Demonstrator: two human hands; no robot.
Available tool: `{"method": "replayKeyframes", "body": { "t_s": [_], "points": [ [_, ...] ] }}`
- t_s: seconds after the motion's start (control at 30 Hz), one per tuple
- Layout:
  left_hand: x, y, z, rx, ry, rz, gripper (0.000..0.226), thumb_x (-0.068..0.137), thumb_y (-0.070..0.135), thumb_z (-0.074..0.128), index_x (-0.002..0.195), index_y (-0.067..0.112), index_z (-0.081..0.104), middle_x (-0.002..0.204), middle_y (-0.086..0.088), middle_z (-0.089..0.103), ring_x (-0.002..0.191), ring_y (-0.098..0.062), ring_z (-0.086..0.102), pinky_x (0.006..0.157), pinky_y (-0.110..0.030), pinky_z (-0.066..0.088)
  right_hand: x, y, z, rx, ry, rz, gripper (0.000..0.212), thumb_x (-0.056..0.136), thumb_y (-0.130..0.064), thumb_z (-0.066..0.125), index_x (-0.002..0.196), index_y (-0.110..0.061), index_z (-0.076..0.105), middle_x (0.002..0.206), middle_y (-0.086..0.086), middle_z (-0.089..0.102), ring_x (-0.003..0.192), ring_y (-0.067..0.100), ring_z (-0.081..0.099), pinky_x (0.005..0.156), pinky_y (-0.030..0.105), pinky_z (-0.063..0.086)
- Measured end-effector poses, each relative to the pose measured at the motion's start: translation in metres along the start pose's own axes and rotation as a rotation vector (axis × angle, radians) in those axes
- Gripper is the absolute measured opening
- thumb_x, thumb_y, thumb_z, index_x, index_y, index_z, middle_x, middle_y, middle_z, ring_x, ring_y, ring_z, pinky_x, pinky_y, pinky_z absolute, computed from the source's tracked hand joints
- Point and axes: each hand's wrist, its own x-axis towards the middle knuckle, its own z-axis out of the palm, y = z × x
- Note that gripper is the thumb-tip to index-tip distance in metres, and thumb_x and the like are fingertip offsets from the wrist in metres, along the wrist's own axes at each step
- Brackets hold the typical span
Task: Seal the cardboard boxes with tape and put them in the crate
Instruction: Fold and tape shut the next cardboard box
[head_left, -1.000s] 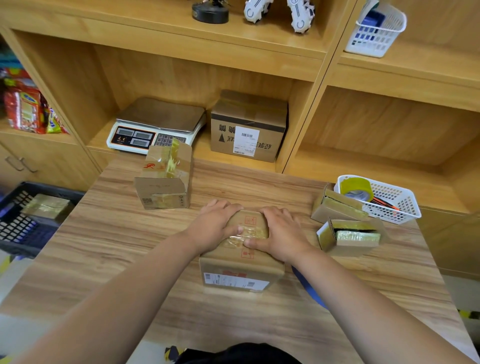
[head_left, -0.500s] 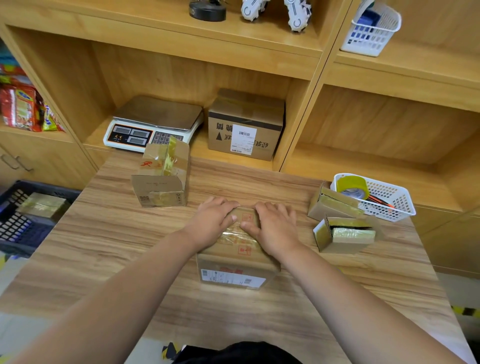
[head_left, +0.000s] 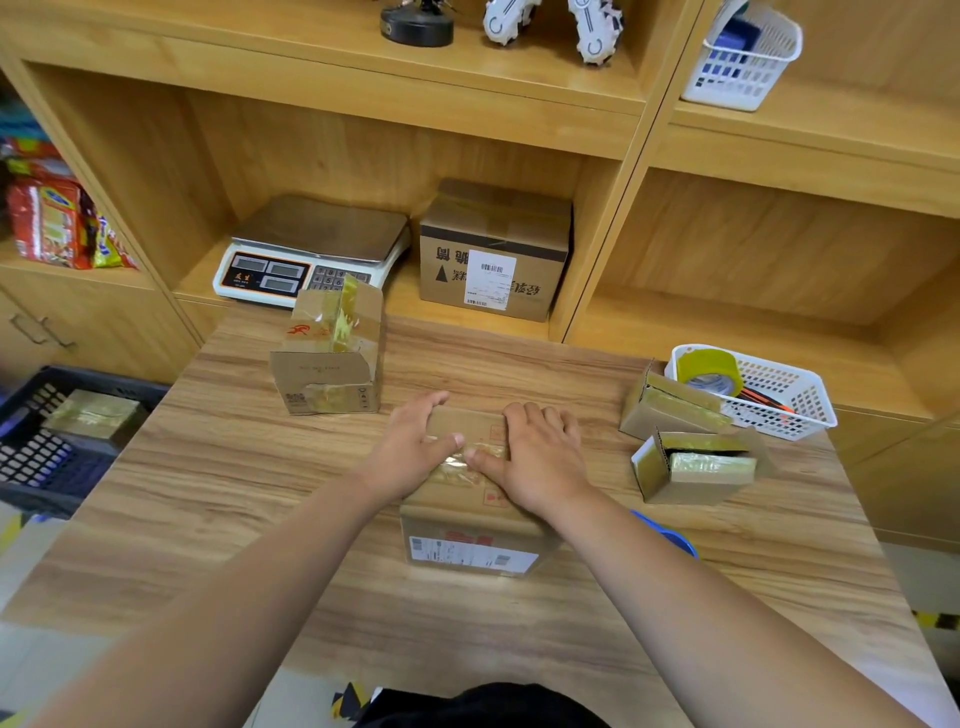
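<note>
Cardboard box (head_left: 467, 522) — white barcode label, red print — left hand (head_left: 410, 457), right hand (head_left: 537, 462) atop.

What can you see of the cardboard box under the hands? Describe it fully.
The box is brown cardboard, closed, flat on the wooden table. Clear tape crosses its top, with red print beside it. A white label sits on the front face. The left hand and right hand press flat on top, thumbs on the tape.

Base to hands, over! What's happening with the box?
Left hand and right hand flat, pressing tape onto the box. Crate at left, one sealed box inside. Nothing in the way.
</note>
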Motion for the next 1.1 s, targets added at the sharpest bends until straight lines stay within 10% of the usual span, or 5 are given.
{"method": "replayKeyframes", "body": {
  "t_s": [0.23, 0.4, 0.57, 0.9, 1.1],
  "points": [
    [-0.001, -0.013, -0.026, -0.047, -0.302, -0.035, 0.105, 0.071, 0.035, 0.081, 0.151, 0.028, 0.013, 0.143, 0.014, 0.028, 0.128, -0.007, 0.032, 0.11, -0.029, 0.029, 0.0, -0.001, -0.001, -0.03, 0.019, -0.022, 0.066, 0.087, -0.069, 0.025, 0.126, -0.019, 0.043, 0.124, 0.001, 0.051, 0.123, 0.023, 0.038, 0.116, 0.047, 0.0],
    [-0.001, -0.016, -0.023, -0.029, -0.229, 0.006, 0.08, 0.079, 0.027, 0.076, 0.144, 0.03, 0.029, 0.135, 0.008, 0.038, 0.122, -0.01, 0.041, 0.103, -0.024, 0.033, 0.002, -0.005, -0.006, -0.014, -0.057, -0.158, 0.093, 0.071, -0.082, 0.03, 0.137, -0.016, 0.037, 0.132, 0.004, 0.047, 0.133, 0.023, 0.029, 0.114, 0.033, -0.009],
    [0.0, -0.017, -0.019, -0.093, -0.191, 0.02, 0.061, 0.087, 0.019, 0.066, 0.14, 0.026, 0.037, 0.13, 0.003, 0.04, 0.118, -0.01, 0.041, 0.1, -0.023, 0.034, 0.006, -0.007, -0.003, 0.0, -0.024, -0.13, 0.073, 0.077, -0.077, 0.037, 0.126, -0.023, 0.043, 0.123, -0.002, 0.051, 0.116, 0.019, 0.042, 0.101, 0.033, 0.023],
    [-0.003, -0.02, -0.008, -0.114, -0.071, 0.048, 0.036, 0.1, 0.016, 0.043, 0.135, 0.024, 0.045, 0.131, 0.006, 0.043, 0.119, -0.004, 0.039, 0.098, -0.012, 0.024, 0.012, -0.013, 0.002, 0.017, 0.051, -0.035, 0.048, 0.088, -0.063, 0.037, 0.112, -0.024, 0.05, 0.113, -0.003, 0.057, 0.105, 0.02, 0.048, 0.082, 0.035, 0.026],
    [-0.005, -0.02, -0.005, -0.125, -0.048, 0.066, 0.036, 0.101, 0.012, 0.04, 0.136, 0.02, 0.045, 0.136, 0.001, 0.043, 0.127, -0.007, 0.037, 0.102, -0.011, 0.021, 0.009, -0.022, 0.004, -0.05, 0.015, -0.056, 0.052, 0.09, -0.061, 0.034, 0.117, -0.018, 0.047, 0.121, 0.002, 0.054, 0.113, 0.023, 0.044, 0.096, 0.038, 0.026]
  ]
}}
